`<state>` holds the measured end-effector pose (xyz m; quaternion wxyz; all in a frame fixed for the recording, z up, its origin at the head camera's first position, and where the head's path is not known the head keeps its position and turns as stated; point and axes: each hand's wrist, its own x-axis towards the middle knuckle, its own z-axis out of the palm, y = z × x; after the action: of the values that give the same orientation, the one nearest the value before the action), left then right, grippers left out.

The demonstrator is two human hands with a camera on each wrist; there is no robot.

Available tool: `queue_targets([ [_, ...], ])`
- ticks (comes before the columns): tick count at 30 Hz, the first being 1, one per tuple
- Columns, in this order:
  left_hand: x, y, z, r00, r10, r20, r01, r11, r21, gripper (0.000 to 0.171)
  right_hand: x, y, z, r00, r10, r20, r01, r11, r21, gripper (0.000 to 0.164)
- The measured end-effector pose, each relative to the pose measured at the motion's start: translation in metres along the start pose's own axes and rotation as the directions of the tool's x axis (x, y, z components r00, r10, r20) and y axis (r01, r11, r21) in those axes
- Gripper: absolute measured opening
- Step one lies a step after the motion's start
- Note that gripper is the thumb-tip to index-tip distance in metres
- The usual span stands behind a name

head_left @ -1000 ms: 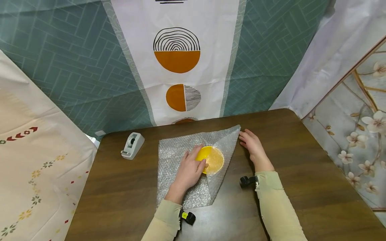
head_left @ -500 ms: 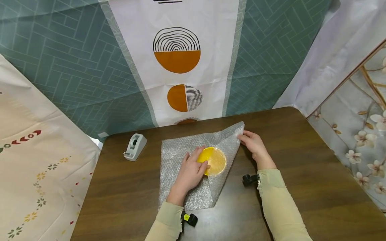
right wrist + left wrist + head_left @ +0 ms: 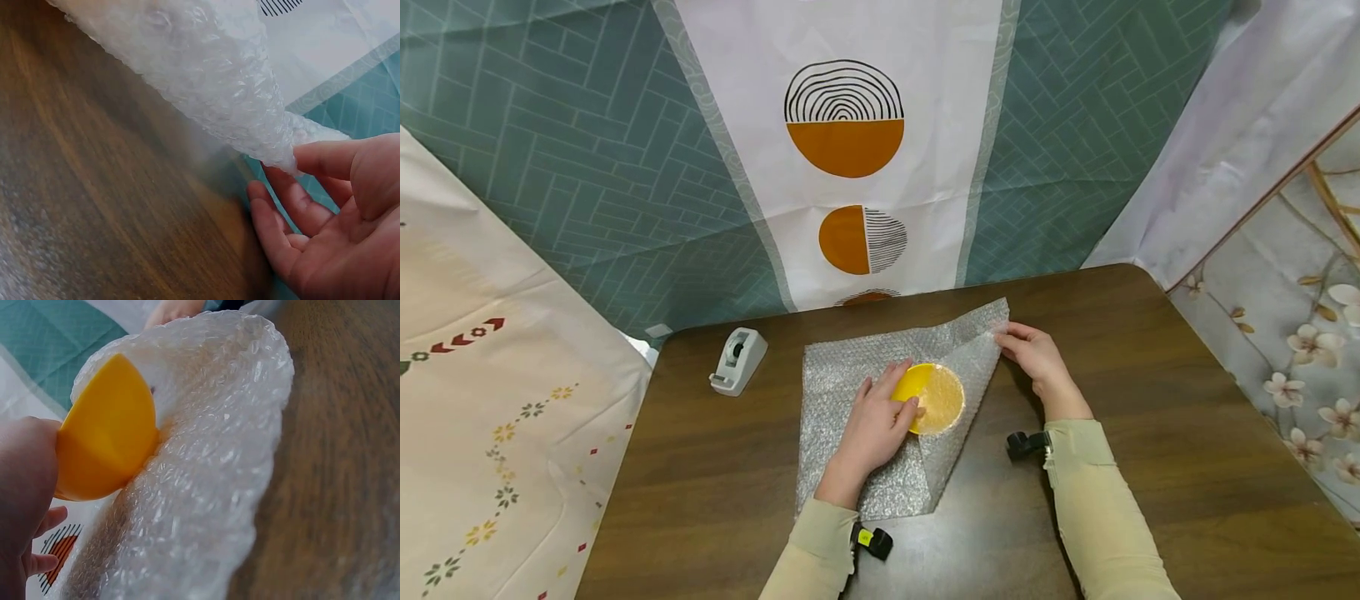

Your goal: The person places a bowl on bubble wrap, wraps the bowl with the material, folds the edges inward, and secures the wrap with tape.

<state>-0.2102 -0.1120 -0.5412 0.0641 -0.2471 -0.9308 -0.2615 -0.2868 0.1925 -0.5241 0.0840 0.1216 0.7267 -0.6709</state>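
Observation:
A yellow bowl [image 3: 913, 383] sits on a sheet of bubble wrap [image 3: 835, 400], whose right part is folded over the bowl's right half. My left hand [image 3: 874, 421] holds the bowl at its left side, thumb over the near rim and fingers spread toward the far side. In the left wrist view, the bowl's bare yellow part [image 3: 109, 434] shows beside the hand, with the wrap [image 3: 194, 450] against it. My right hand [image 3: 1036, 360] pinches the wrap's right edge near its far corner, between thumb and fingertips [image 3: 322, 159]; the other fingers curve loosely below.
A white tape dispenser [image 3: 740, 362] stands at the back left of the brown wooden table [image 3: 700, 492]. Patterned cloths [image 3: 880, 150] hang behind the table and along both sides. A small black camera is strapped to each wrist.
My right hand has gone from beside the wrap's right edge to pinching it, and that corner is now slightly higher. The left hand has stayed at the bowl.

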Motion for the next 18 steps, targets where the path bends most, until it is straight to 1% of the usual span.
queue_targets([
  [5,0.000,-0.001,0.001,1.000,-0.012,0.007,0.012,1.000,-0.001,0.047,-0.001,-0.003,0.000,1.000,-0.013,-0.006,0.013,0.999,0.039,0.051],
  [10,0.000,0.000,0.001,1.000,-0.009,0.014,0.009,1.000,0.005,0.044,-0.004,-0.007,-0.001,0.999,-0.035,0.007,0.035,0.999,0.039,0.051],
  [15,0.001,0.003,0.000,1.000,0.014,0.015,-0.015,0.997,0.072,0.047,-0.007,-0.012,-0.003,0.993,-0.099,0.064,0.097,0.995,0.026,0.048],
  [18,0.001,0.004,0.000,0.999,0.036,0.001,-0.036,0.995,0.096,0.048,-0.009,-0.015,-0.004,0.984,-0.149,0.101,0.149,0.989,0.002,0.044],
])
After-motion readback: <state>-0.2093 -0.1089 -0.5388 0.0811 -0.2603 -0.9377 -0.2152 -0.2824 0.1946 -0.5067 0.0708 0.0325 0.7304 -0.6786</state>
